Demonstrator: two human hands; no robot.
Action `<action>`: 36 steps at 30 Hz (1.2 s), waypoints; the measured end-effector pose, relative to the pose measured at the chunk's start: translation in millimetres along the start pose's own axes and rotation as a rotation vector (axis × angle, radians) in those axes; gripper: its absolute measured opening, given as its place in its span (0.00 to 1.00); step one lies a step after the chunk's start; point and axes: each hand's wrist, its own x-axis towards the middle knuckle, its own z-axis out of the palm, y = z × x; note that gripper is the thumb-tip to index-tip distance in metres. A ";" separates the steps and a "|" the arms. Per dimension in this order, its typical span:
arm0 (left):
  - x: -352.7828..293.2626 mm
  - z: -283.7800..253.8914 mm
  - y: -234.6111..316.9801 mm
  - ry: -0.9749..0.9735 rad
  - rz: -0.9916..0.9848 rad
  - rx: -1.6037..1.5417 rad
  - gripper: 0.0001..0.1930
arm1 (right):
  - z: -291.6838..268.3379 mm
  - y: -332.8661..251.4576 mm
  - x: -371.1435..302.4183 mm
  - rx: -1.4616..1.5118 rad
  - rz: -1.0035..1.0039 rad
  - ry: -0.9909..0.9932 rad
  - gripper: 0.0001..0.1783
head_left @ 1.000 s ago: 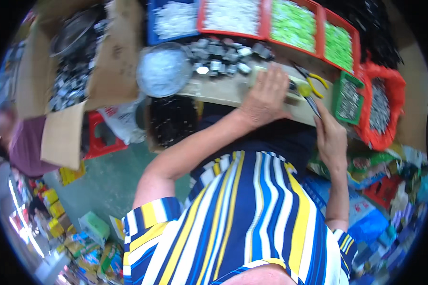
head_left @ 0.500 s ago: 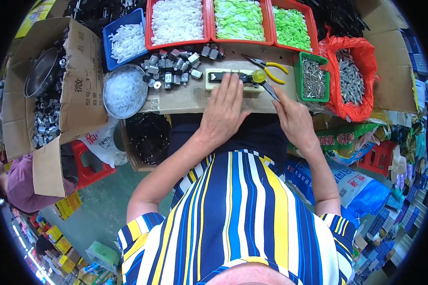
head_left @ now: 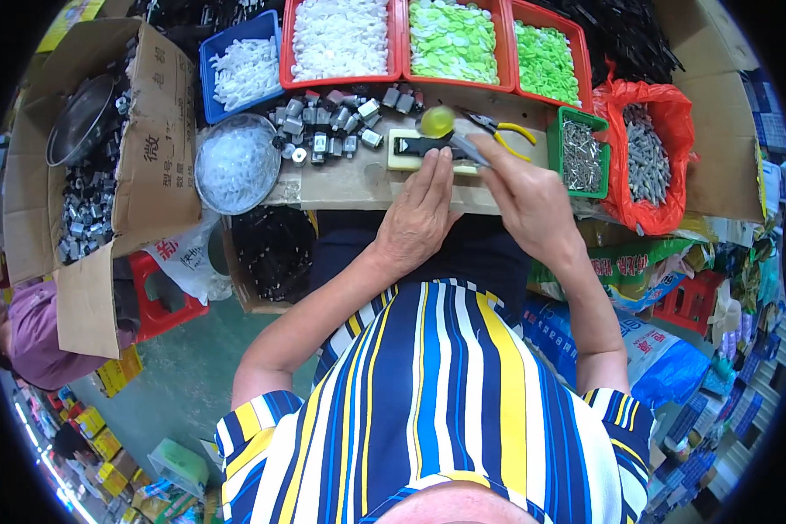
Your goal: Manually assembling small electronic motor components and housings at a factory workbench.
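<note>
Taking the cream block as the middle of the clock, with twelve pointing away from you: your left hand point(head_left: 415, 223) is at six, its fingers straight and laid close together, the thumb standing a little apart. The tips reach the near edge of the black part point(head_left: 424, 144); you may be touching it or the block beneath, I cannot tell which. Your right hand point(head_left: 533, 196) is at four, its fingers wrapped around the handle of a hammer point(head_left: 437, 121). The yellow head, blurred, is over the far side of the black part; whether it touches cannot be told.

The black part lies lengthwise on the cream block point(head_left: 402, 162), which sits on the bench point(head_left: 341, 188) straight in front of you. Just beyond your right hand, at two, are yellow-handled pliers point(head_left: 515, 131). Between nine and ten you have a loose heap of small silver motors point(head_left: 327, 122). At three stands a green tray point(head_left: 556, 148) of small metal pieces, with a red bag point(head_left: 620, 188) of grey pieces just beyond it. At nine, past the motors, is a metal bowl point(head_left: 255, 203) of clear pieces.

Farther out, a blue tray point(head_left: 246, 105) of white pieces is at ten, and red trays point(head_left: 341, 82) run from eleven to two, holding white pieces, then green ones. Farthest, at nine, is an open cardboard box point(head_left: 162, 148).
</note>
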 end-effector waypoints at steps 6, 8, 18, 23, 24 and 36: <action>-4.9 5.7 -0.7 0.027 -0.008 -0.021 0.39 | 17.2 5.8 6.1 -0.052 0.038 -0.140 0.18; -4.4 6.4 -3.0 0.057 0.001 -0.025 0.39 | 7.2 1.5 5.6 -0.018 -0.009 -0.073 0.18; -10.7 -21.5 -7.6 0.044 -0.019 -0.128 0.37 | -7.6 9.9 -3.0 0.053 -0.078 0.135 0.20; -3.3 -21.7 -11.9 0.029 -0.076 -0.083 0.36 | 1.1 21.7 -15.7 -0.123 0.215 -0.107 0.18; -2.6 -21.9 -11.9 0.031 -0.077 -0.079 0.36 | 0.2 24.6 -16.1 -0.052 0.164 -0.033 0.17; 4.5 -29.0 -19.2 0.045 -0.051 -0.054 0.31 | -6.6 12.8 -35.3 0.068 0.092 0.125 0.16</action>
